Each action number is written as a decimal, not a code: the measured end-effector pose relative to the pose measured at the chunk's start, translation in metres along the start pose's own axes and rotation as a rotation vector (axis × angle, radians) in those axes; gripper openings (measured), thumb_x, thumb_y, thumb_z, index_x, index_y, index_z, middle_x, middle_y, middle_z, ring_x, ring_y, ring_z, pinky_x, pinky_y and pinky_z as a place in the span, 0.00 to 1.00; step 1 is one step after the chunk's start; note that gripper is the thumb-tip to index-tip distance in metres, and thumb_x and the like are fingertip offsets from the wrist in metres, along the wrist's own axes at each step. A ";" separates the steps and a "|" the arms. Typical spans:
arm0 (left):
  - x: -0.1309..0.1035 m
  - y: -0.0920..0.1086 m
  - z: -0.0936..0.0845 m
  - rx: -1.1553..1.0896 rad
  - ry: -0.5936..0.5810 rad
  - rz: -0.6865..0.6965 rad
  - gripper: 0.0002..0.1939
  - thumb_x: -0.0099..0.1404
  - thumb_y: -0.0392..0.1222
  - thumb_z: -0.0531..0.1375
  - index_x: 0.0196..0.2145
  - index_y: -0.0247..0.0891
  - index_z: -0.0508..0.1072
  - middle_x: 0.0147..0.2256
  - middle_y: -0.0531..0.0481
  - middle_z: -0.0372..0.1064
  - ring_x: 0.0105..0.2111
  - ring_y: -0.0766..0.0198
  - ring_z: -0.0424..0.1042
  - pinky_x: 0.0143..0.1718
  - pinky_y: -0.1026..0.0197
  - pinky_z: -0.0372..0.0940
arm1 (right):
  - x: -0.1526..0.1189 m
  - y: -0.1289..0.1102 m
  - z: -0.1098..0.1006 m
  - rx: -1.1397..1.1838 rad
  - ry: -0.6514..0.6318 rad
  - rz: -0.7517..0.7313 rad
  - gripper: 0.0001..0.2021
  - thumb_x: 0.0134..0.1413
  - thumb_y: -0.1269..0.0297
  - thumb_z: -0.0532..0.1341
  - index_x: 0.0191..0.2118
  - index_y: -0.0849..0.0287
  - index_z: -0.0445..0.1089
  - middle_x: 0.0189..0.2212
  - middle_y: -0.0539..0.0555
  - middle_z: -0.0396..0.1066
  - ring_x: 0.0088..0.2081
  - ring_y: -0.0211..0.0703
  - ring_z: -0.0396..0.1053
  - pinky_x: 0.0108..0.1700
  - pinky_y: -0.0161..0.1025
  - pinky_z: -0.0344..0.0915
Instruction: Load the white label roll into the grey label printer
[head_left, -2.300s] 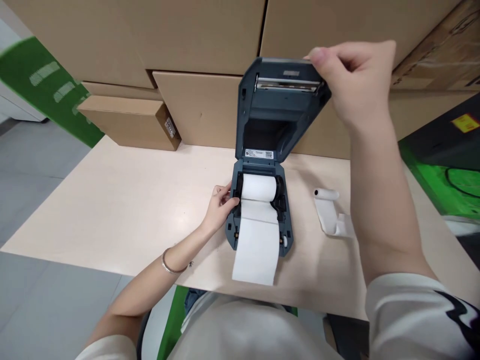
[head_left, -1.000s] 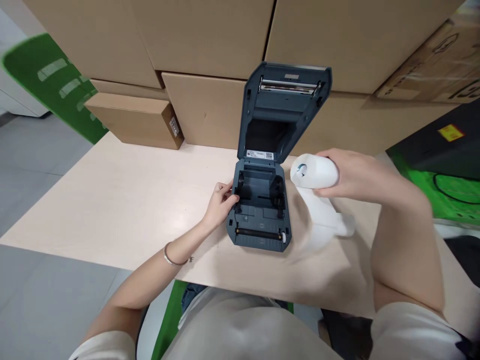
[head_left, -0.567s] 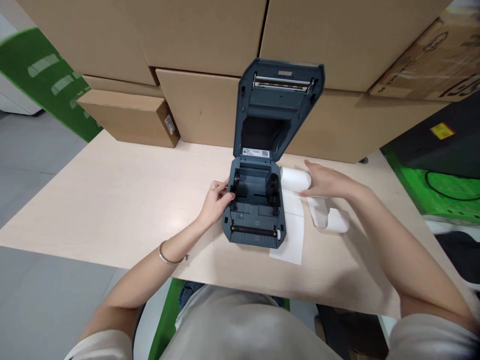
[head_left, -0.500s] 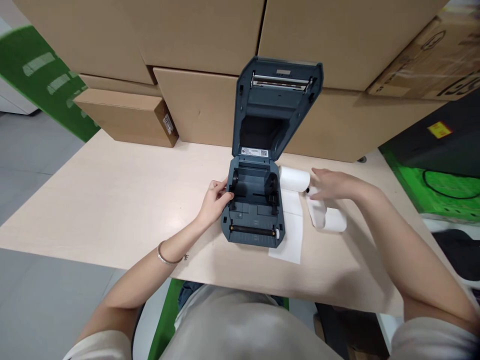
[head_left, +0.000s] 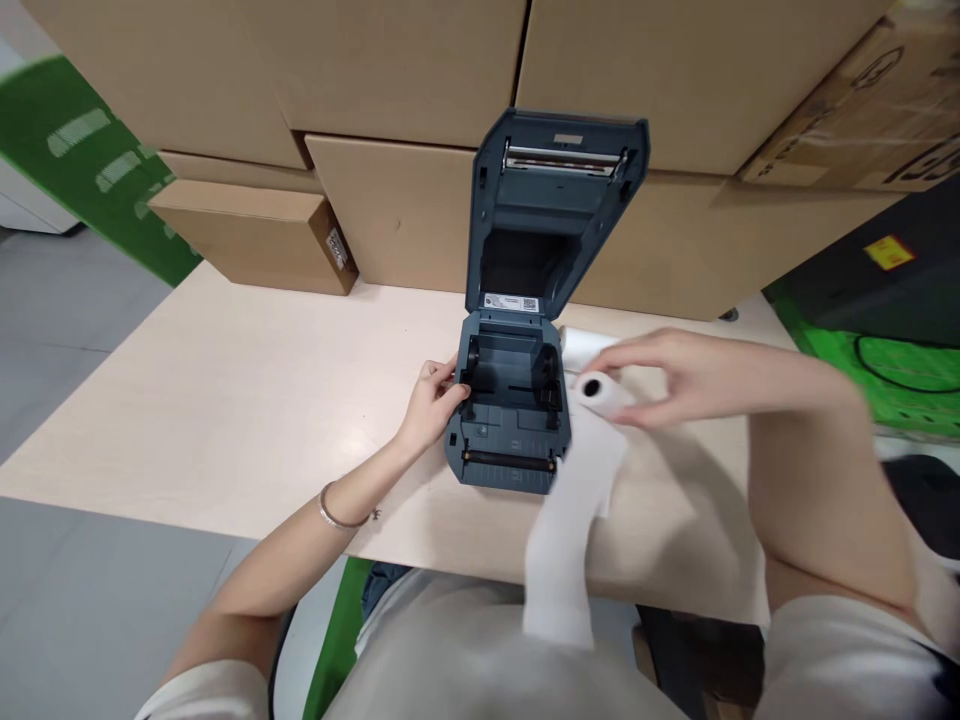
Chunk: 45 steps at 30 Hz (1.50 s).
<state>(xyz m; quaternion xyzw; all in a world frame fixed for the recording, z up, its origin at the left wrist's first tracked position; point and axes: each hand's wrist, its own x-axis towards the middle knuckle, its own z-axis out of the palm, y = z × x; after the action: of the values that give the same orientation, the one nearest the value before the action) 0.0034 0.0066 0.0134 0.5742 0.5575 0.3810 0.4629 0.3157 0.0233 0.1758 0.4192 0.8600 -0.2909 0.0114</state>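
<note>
A dark grey label printer [head_left: 514, 420] stands on the table with its lid [head_left: 555, 200] raised, and its roll bay shows no roll inside. My left hand [head_left: 435, 402] grips the left side wall of the printer, thumb over the rim. In my right hand [head_left: 664, 378] is a small white label roll [head_left: 607, 395], pinched between thumb and fingers, its dark core hole facing the printer. From that roll a long paper strip [head_left: 559, 560] hangs down past the table's front edge. A second white roll [head_left: 581, 347] lies behind it, partly hidden by the hand.
Large cardboard boxes [head_left: 405, 220] form a wall along the back of the table [head_left: 262, 400]. A smaller flat carton [head_left: 247, 235] sits at the back left. Past the table's right end are a dark grey case [head_left: 847, 250] and a black cable on a green surface.
My right hand has picked up the nearer roll from the table and brought it left beside the printer, its strip now unwound and dangling. The left hand stays on the printer.
</note>
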 end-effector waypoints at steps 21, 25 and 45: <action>0.000 0.001 0.000 -0.002 -0.012 -0.007 0.26 0.65 0.38 0.61 0.61 0.39 0.79 0.41 0.49 0.60 0.50 0.54 0.68 0.54 0.53 0.71 | 0.061 -0.019 0.100 -0.418 0.234 -0.112 0.19 0.75 0.69 0.54 0.59 0.54 0.79 0.58 0.58 0.81 0.57 0.54 0.79 0.63 0.55 0.75; 0.000 0.003 0.000 -0.024 -0.022 -0.018 0.25 0.64 0.38 0.61 0.59 0.38 0.80 0.41 0.50 0.58 0.49 0.55 0.68 0.53 0.54 0.71 | 0.024 -0.027 0.122 -0.447 0.316 -0.324 0.22 0.78 0.55 0.55 0.64 0.58 0.77 0.61 0.62 0.80 0.57 0.55 0.80 0.66 0.58 0.75; -0.009 -0.001 -0.005 0.013 -0.059 -0.010 0.35 0.69 0.54 0.67 0.69 0.40 0.70 0.61 0.37 0.66 0.60 0.47 0.71 0.65 0.42 0.69 | 0.008 -0.020 0.143 -0.446 0.413 -0.373 0.26 0.73 0.47 0.61 0.68 0.52 0.76 0.68 0.62 0.74 0.68 0.68 0.72 0.79 0.76 0.52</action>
<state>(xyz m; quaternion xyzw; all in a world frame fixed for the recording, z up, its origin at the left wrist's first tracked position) -0.0020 -0.0016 0.0148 0.5854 0.5488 0.3579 0.4774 0.2643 -0.0534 0.0650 0.2920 0.9482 -0.0024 -0.1248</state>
